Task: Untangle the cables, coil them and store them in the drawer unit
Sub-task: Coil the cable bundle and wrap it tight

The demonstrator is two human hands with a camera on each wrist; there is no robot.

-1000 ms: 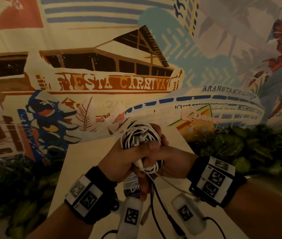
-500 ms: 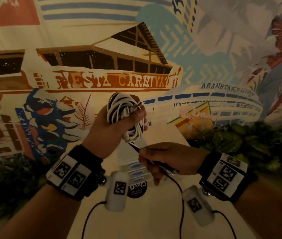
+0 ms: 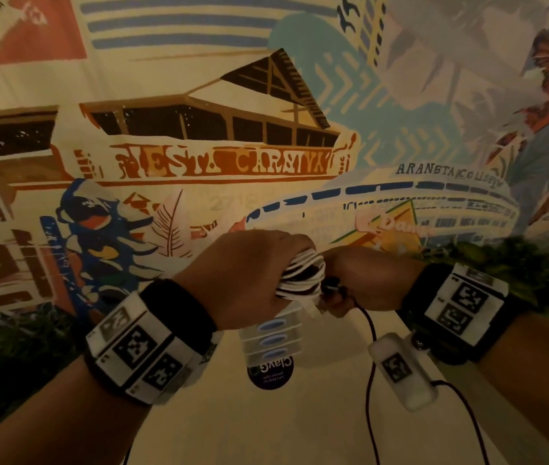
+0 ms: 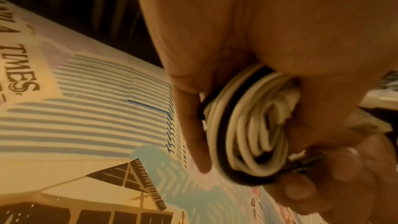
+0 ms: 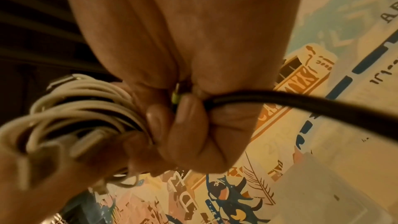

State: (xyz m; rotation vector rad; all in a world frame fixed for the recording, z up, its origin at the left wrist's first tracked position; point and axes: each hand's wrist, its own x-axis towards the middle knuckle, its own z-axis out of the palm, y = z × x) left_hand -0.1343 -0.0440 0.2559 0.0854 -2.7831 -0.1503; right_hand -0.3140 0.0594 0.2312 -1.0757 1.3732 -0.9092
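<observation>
My left hand (image 3: 253, 276) grips a coil of white and black cable (image 3: 301, 275), its loops wound together (image 4: 247, 125). My right hand (image 3: 363, 280) meets it from the right and pinches the loose black cable (image 5: 301, 101) close to the coil (image 5: 71, 108); that cable's tail hangs down (image 3: 370, 350) below the hands. Under the hands, on the table, stands the small clear drawer unit (image 3: 273, 337) with blue oval handles; its drawers look shut. Part of it is hidden by the coil.
A pale table (image 3: 266, 424) runs away from me toward a painted mural wall (image 3: 199, 146). A round dark sticker (image 3: 270, 372) lies before the drawer unit. Green foliage (image 3: 518, 273) flanks the table on both sides.
The left hand has lowered and turned over, knuckles now up, with the coil. The right hand rose to meet the coil, still pinching the black cable.
</observation>
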